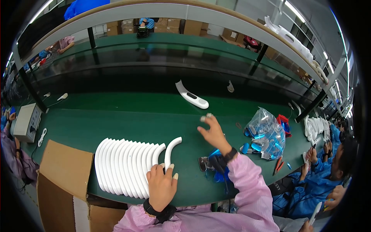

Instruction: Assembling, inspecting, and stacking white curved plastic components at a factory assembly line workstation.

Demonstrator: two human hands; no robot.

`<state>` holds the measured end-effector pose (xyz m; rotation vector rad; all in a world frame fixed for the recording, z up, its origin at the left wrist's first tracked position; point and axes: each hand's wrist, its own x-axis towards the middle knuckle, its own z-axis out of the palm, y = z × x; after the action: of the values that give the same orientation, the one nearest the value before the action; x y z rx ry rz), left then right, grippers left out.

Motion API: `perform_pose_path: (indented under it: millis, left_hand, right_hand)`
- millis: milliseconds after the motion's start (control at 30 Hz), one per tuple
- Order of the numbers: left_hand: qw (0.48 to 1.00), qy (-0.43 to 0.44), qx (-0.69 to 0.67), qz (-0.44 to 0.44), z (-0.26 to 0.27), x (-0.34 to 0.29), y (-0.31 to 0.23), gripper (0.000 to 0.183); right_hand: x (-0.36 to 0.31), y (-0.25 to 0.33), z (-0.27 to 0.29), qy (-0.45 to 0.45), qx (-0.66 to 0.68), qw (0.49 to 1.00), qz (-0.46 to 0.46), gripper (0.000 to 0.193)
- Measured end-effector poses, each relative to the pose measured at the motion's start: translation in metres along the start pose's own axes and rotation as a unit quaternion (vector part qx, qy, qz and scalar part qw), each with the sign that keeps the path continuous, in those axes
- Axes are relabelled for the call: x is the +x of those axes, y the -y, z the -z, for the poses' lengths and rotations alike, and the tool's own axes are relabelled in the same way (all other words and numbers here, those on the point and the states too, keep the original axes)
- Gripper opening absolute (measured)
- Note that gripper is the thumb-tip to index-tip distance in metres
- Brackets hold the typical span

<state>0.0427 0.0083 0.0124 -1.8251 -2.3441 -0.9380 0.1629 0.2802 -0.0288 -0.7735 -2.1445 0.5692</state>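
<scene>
**Shells lined up at the bench edge**

Shells [127,166], curved white plastic pieces, stand in a close fanned row on the green belt [116,123], just in front of the person. They look light, stiff and smooth (probably a bit slippery), so a pinch across the narrow end seems the best hold, since the broad faces give little to grip.

Left hand [161,185] lies palm down on the near end of the row, fingers spread and lightly curled, fingertips touching the last shell [171,149], which leans away from the others. I cannot tell if it is actually pinched.

Right hand [213,133] is raised over the belt, well apart from the left, fingers loosely open, with a small pale bit at the fingertips. Farther back lies one more shell [192,96]; a bag [266,133] of blue parts sits to the right, a carton [63,174] to the left.
</scene>
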Motion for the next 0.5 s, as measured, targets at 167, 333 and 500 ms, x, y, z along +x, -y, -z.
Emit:
perform_pose_path:
  millis: [167,333,500]
  left_hand:
    - [0.998,-0.004,-0.043,0.035,0.001,-0.009,0.01,0.03]
    - [0.998,-0.038,0.03,0.038,0.011,-0.006,0.002,0.04]
    - [0.997,-0.037,-0.046,0.059,0.02,-0.003,0.005,0.039]
  right_hand:
    - [-0.065,0.093,0.026,0.232,-0.247,0.94,0.044,0.037]
    - [-0.098,0.093,0.032,0.19,-0.274,0.942,0.027,0.016]
    - [-0.094,0.084,0.037,0.168,-0.206,0.964,-0.005,0.009]
